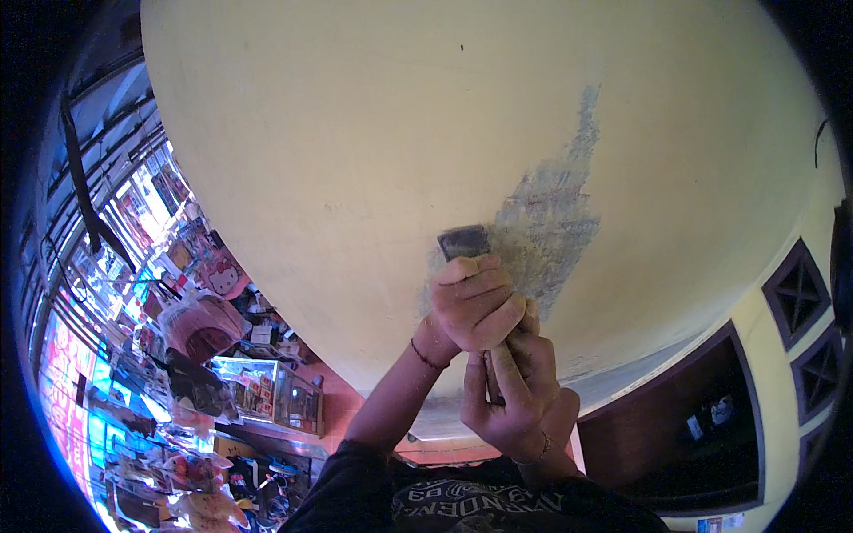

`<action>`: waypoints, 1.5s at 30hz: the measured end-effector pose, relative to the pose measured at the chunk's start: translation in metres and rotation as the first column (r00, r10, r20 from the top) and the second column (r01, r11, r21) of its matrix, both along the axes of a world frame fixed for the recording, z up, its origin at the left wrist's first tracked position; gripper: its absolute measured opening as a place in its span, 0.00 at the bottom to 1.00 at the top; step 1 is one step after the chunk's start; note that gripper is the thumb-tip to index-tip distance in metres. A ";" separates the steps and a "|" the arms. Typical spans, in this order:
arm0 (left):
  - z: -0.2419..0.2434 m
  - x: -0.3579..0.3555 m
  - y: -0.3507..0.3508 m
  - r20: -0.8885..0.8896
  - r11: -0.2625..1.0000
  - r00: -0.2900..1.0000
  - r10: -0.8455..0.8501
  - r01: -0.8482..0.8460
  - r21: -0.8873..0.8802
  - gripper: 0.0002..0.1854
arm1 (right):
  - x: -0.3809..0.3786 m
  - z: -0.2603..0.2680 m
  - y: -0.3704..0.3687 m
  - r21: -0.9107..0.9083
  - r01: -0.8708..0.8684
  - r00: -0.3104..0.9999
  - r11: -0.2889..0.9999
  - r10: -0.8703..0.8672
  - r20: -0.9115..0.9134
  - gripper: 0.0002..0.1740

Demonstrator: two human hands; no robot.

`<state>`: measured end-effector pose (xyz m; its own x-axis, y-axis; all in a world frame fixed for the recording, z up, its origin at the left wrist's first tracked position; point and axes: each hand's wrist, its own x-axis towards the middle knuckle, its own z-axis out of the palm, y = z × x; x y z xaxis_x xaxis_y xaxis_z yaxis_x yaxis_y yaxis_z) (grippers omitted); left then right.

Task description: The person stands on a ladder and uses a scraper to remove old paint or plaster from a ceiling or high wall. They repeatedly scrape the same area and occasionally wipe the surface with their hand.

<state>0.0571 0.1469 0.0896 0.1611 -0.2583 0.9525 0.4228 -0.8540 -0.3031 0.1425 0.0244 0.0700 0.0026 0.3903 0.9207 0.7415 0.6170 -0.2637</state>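
Observation:
A flat dark scraper (465,241) points up against a cream-painted wall (346,146), its blade end on or very close to the surface. My left hand (476,303) is wrapped around the tool just below that end. Lower down, my right hand (516,386) has its fingers curled around what looks like the tool's dark handle; most of the handle is hidden by both hands. Beside the blade, to the right and above, spreads a rough grey patch (550,223) where the cream paint is gone. Pale dust clings to my fingers and forearms.
A glass display case (266,393) with packets stands at lower left, among hanging bagged goods (203,326). At lower right is a dark doorway (680,426), with dark vent openings (796,293) beside it. An orange-red floor (340,406) shows below the wall.

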 end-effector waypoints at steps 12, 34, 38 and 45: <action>-0.001 0.002 -0.005 -0.023 0.999 0.999 0.032 -0.032 -0.004 0.09 | 0.003 0.002 -0.004 -0.034 0.109 0.992 0.993 -0.106 0.072 0.21; -0.003 0.011 -0.007 0.008 1.000 1.000 -0.028 0.028 -0.001 0.10 | 0.002 -0.002 -0.010 -0.022 0.133 0.991 0.991 -0.132 0.008 0.19; 0.001 0.012 -0.005 0.003 1.000 1.000 -0.019 0.019 0.003 0.11 | 0.006 -0.001 -0.008 -0.023 0.114 0.993 0.993 -0.114 0.028 0.19; 0.005 0.012 -0.007 -0.002 1.000 1.000 0.007 -0.007 0.006 0.12 | 0.008 0.005 -0.009 -0.008 0.126 0.991 0.992 -0.125 0.054 0.19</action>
<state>0.0695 0.1397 0.0951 0.1648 -0.2629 0.9506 0.4285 -0.8490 -0.3091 0.1501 0.0158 0.0746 0.0029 0.4000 0.9165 0.8261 0.5156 -0.2276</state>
